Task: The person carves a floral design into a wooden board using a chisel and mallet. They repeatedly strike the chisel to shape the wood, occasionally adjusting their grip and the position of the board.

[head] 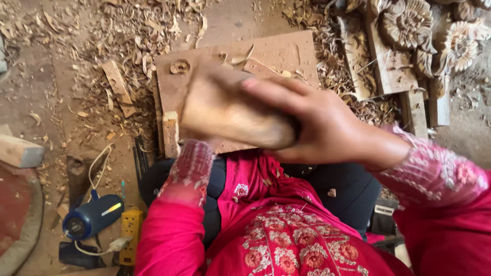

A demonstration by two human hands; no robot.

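My right hand (319, 128) grips the near end of a pale, smooth wooden block (230, 112), held up close to the camera with the fingers wrapped over its end. My left arm in a pink embroidered sleeve (186, 171) reaches up under the block's other end. The left hand itself is hidden behind the block. Below the block, a flat brown wooden board (279, 51) lies on the floor with curled shavings on it. A small wood strip (170, 133) rests at the board's near left edge.
Wood shavings (128, 36) cover the dirt floor. Carved wooden flower pieces (409, 23) and planks (417, 110) lie at the top right. A blue cylindrical device (92, 217) with a white cable and a yellow object (130, 227) sit at lower left, and a wood offcut (20, 151) lies at far left.
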